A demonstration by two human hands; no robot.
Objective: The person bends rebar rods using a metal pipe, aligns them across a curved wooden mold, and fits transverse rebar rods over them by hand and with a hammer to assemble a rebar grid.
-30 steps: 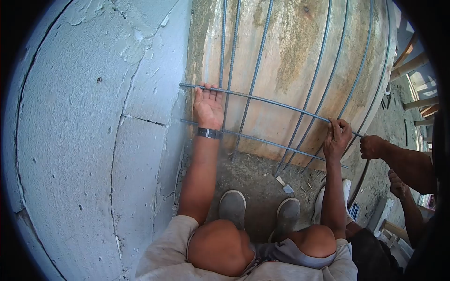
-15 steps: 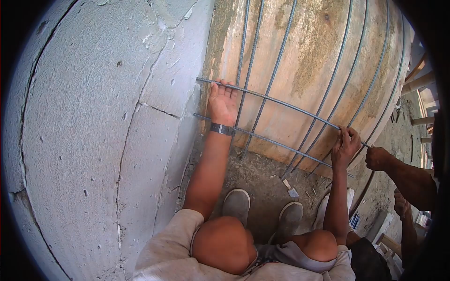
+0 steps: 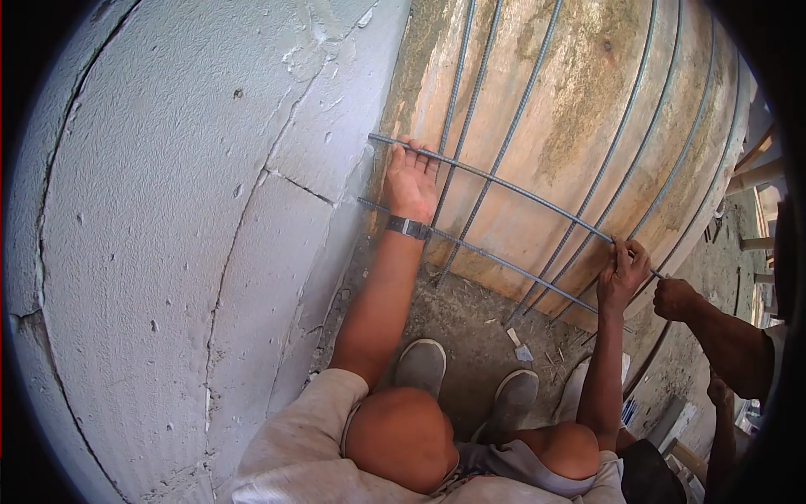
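Observation:
My left hand (image 3: 411, 185), with a watch (image 3: 408, 227) at the wrist, has its palm turned up and its thumb and fingers around the left part of a ribbed rebar (image 3: 512, 186). Farther right, my right hand (image 3: 624, 273) pinches the same rebar near its right end. This bar lies across several long rebars (image 3: 510, 134) over a plywood panel (image 3: 571, 109). Nearer to me, a second cross rebar (image 3: 495, 256) runs roughly parallel to it. Another person's fist (image 3: 678, 300) is at the rebar's right end, close to my right hand.
A pale, cracked block wall (image 3: 185, 193) rises on the left, close to the rebar ends. Between the panel and my shoes (image 3: 421, 368), a small flat-bladed tool (image 3: 520, 347) lies on the dirt floor. The other person's second hand (image 3: 719, 391) is at lower right.
The view has tilted and shifted slightly, so the panel and bars appear farther right. Both my hands keep their places on the rebar, and the other person's fist stays at its end.

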